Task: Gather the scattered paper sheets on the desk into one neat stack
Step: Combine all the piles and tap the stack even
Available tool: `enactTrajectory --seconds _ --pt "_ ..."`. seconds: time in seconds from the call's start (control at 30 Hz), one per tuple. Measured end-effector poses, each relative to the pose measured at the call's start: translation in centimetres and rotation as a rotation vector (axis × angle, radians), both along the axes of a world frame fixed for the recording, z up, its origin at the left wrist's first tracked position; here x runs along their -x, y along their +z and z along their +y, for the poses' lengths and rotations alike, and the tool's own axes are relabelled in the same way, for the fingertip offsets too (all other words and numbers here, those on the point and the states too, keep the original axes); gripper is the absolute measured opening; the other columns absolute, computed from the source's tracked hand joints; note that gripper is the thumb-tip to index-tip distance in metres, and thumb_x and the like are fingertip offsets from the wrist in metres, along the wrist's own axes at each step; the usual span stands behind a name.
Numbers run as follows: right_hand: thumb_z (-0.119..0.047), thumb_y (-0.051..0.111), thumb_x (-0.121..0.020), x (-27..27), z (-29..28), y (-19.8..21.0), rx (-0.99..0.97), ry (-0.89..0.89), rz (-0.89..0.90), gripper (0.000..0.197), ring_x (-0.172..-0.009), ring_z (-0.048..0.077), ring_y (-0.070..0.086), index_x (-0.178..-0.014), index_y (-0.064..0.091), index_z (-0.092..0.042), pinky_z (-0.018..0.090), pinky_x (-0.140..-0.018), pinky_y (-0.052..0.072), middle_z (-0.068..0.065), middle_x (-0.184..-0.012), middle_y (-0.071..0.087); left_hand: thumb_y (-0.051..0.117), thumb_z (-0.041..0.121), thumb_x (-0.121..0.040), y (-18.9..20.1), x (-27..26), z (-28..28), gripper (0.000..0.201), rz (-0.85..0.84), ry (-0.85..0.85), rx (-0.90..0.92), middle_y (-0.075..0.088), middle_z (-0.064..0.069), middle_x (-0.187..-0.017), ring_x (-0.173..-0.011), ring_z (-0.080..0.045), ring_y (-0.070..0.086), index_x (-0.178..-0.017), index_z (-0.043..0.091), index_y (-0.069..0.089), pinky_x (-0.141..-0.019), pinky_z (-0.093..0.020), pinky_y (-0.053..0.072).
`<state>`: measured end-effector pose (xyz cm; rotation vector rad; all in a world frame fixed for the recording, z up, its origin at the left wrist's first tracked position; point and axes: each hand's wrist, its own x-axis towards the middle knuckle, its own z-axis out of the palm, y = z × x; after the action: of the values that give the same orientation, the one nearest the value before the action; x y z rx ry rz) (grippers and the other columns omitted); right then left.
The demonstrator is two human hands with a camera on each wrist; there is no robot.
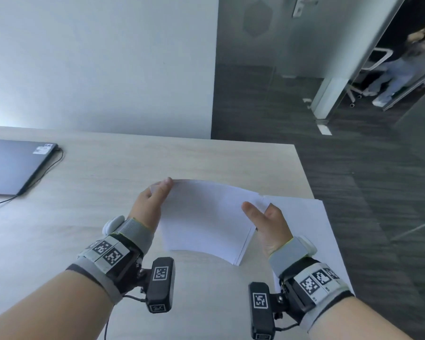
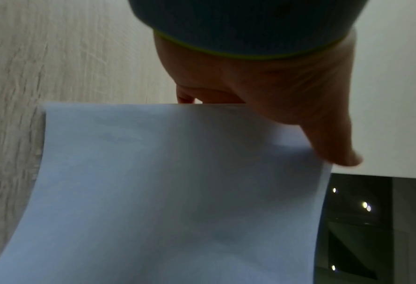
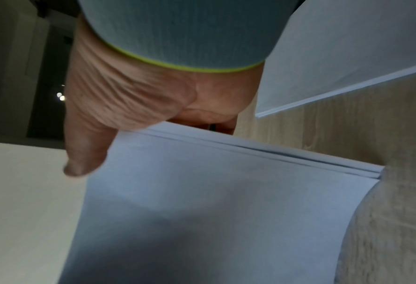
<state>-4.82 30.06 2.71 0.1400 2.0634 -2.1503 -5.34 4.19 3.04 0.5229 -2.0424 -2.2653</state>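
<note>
We hold sheaf (image 1: 206, 217) mid-frame above table (image 1: 108, 168), L hand (image 1: 150, 204) & R hand (image 1: 267, 224) pinching side edges, thumbs on top; fingers under paper, unseen. More sheets (image 1: 312, 222) lie at right edge. Est. mostly gathered; merging & squaring left.

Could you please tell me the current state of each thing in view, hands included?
Held sheets: several together, gripped at both side edges, bowed upward, edges slightly uneven.
Left hand: grips the sheets' left edge, thumb on top.
Right hand: grips the sheets' right edge, thumb on top.
Second pile of paper: lying flat at the desk's right edge.
Laptop: closed, cable plugged in.
Desk: bears the laptop and the second pile.
</note>
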Motion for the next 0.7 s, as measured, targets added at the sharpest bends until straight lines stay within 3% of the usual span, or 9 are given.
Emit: enactTrajectory --seconds 0.07,0.1,0.17,0.23,0.3,0.37,0.43,0.53,0.7 --pt "-0.068 0.074 -0.066 0.5 -0.3 0.5 0.021 -0.032 0.03 0.068 -0.108 0.021 0.07 -0.111 0.074 -0.018 0.041 -0.098 0.051 0.002 -0.11 0.076 0.069 0.091 -0.05 0.9 0.0 0.1 0.101 -0.007 0.073 -0.031 0.075 -0.008 -0.119 -0.117 -0.028 0.067 -0.115 0.015 0.075 -0.11 -0.05 0.045" --pt "-0.069 0.072 -0.067 0.8 -0.6 0.8 0.036 -0.054 0.04 0.065 -0.111 0.022 0.069 -0.11 0.075 -0.019 0.043 -0.102 0.05 0.002 -0.112 0.076 0.068 0.084 -0.057 1.4 0.1 0.2 0.084 -0.003 0.084 -0.024 0.077 -0.006 -0.11 -0.106 -0.024 0.071 -0.106 0.016 0.078 -0.099 -0.045 0.05" --pt "-0.061 0.071 -0.072 1.4 -1.1 1.1 0.037 -0.092 0.044 0.047 -0.109 0.023 0.069 -0.1 0.078 -0.023 0.047 -0.104 0.048 -0.001 -0.107 0.077 0.061 0.062 -0.07 2.0 0.4 0.7 0.05 0.008 0.057 0.024 0.076 -0.002 -0.085 -0.077 -0.018 0.069 -0.084 0.017 0.078 -0.071 -0.034 0.047" --pt "-0.045 0.066 -0.076 1.9 -1.5 1.3 0.011 -0.095 0.047 0.028 -0.103 0.025 0.069 -0.088 0.078 -0.024 0.046 -0.1 0.05 -0.002 -0.096 0.077 0.056 0.036 -0.08 2.3 0.7 0.9 0.029 -0.005 0.084 0.057 0.072 0.002 -0.074 -0.07 -0.019 0.061 -0.072 0.019 0.077 -0.061 -0.031 0.039" --pt "-0.033 0.057 -0.08 2.1 -1.7 1.8 0.02 -0.06 0.076 0.025 -0.09 0.022 0.069 -0.082 0.077 -0.018 0.035 -0.083 0.054 0.0 -0.087 0.075 0.055 0.025 -0.084 2.2 0.8 0.8 0.028 -0.031 0.128 0.071 0.07 0.005 -0.07 -0.072 -0.021 0.058 -0.067 0.02 0.077 -0.061 -0.03 0.039" --pt "-0.023 0.053 -0.088 2.1 -1.6 2.3 0.045 -0.047 0.098 0.025 -0.074 0.012 0.068 -0.082 0.074 -0.011 0.021 -0.065 0.052 -0.003 -0.079 0.074 0.056 0.045 -0.081 2.0 0.7 0.7 0.033 0.004 0.101 0.069 0.071 0.003 -0.077 -0.075 -0.021 0.059 -0.072 0.022 0.077 -0.065 -0.032 0.039" --pt "-0.02 0.052 -0.098 2.3 -1.3 2.3 0.043 -0.042 0.086 0.029 -0.066 0.009 0.066 -0.084 0.073 -0.007 0.017 -0.057 0.05 -0.004 -0.074 0.073 0.063 0.063 -0.067 1.7 0.4 0.6 0.044 0.061 0.05 0.119 0.073 0.002 -0.084 -0.08 -0.019 0.061 -0.081 0.024 0.078 -0.072 -0.035 0.042" --pt "-0.027 0.053 -0.099 2.5 -1.3 2.1 0.027 -0.039 0.063 0.031 -0.072 0.017 0.067 -0.086 0.074 -0.008 0.026 -0.064 0.05 0.003 -0.078 0.073 0.078 0.056 -0.054 1.5 0.0 0.9 0.045 0.041 -0.009 0.113 0.074 0.0 -0.08 -0.079 -0.02 0.066 -0.085 0.023 0.079 -0.076 -0.034 0.048" --pt "-0.056 0.062 -0.079 2.8 -1.7 2.0 0.028 -0.006 0.085 0.039 -0.076 0.023 0.067 -0.078 0.076 -0.019 0.037 -0.075 0.05 0.006 -0.083 0.074 0.084 0.03 -0.062 1.7 0.0 1.4 0.03 0.046 -0.105 0.134 0.07 -0.006 -0.077 -0.07 -0.021 0.063 -0.084 0.01 0.076 -0.066 -0.029 0.047"
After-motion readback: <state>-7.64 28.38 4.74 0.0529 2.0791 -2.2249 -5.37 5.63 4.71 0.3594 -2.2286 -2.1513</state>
